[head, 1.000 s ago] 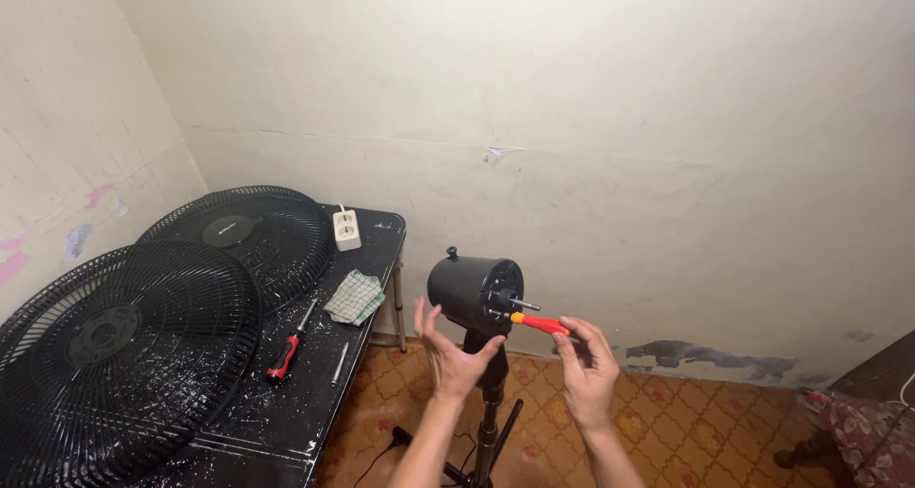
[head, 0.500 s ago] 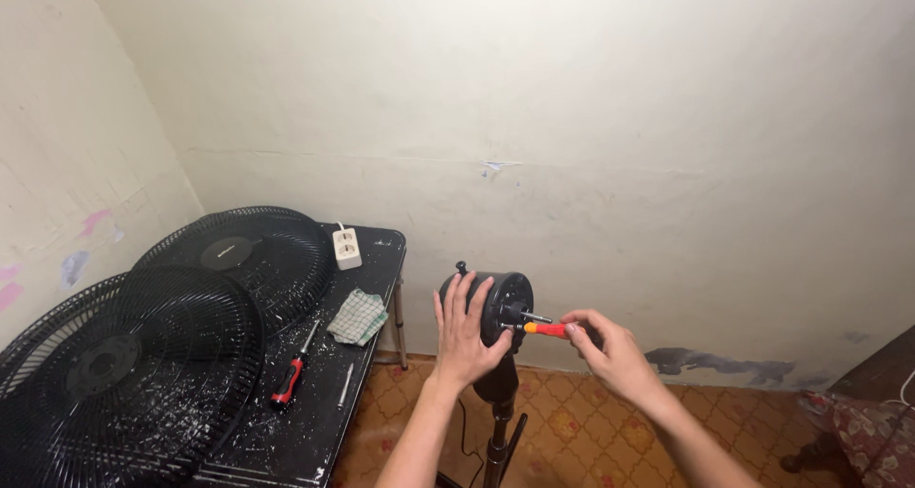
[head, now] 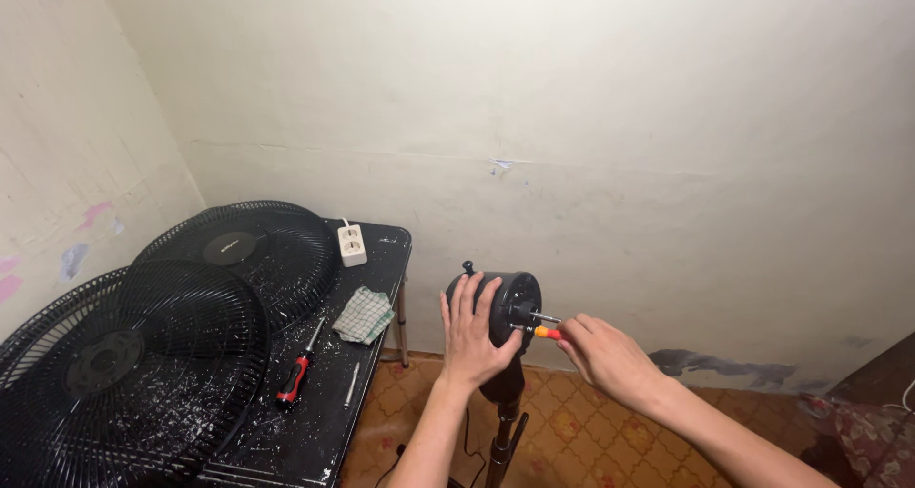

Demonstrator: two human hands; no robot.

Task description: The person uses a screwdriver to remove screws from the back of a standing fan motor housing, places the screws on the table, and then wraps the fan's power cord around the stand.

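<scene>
Left hand (head: 474, 331) spread flat against black fan motor housing (head: 508, 307), frame centre; right hand (head: 602, 355) pinches orange-handled screwdriver (head: 541, 332) at housing face. Best: brace housing firmly, keep tip square in screw. Dark surface (head: 315, 421) lower left.

Black fan motor (head: 505, 307), orange screwdriver (head: 546, 333)
</scene>
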